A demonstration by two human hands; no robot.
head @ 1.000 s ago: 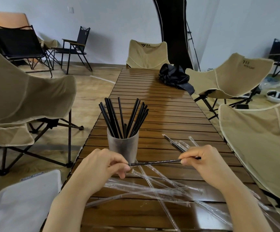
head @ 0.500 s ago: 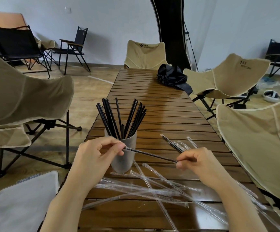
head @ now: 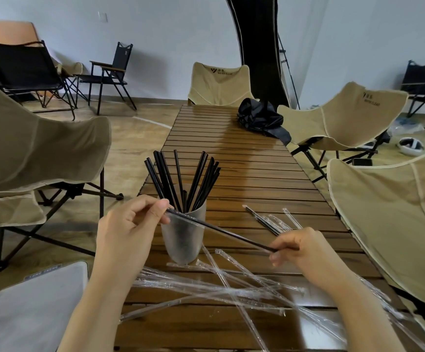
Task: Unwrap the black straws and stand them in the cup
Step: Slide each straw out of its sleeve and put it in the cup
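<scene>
A frosted cup (head: 184, 237) stands on the slatted wooden table (head: 244, 174) with several black straws (head: 181, 179) fanned out of it. Across the cup's front runs one black straw (head: 221, 231), partly in a clear wrapper. My left hand (head: 127, 224) pinches its wrapped left end beside the cup's rim. My right hand (head: 300, 247) pinches its bare right end, lower and to the right. A few wrapped straws (head: 267, 221) lie on the table beyond my right hand.
Several empty clear wrappers (head: 219, 285) litter the table's near part. A black bag (head: 262, 118) lies at the far right end. Beige folding chairs (head: 394, 219) flank the table on both sides, and a grey fabric panel (head: 31, 308) sits at lower left.
My left hand has risen toward the cup's rim and my right hand has dropped, so the straw now slants down to the right. More bare black straw shows out of the wrapper.
</scene>
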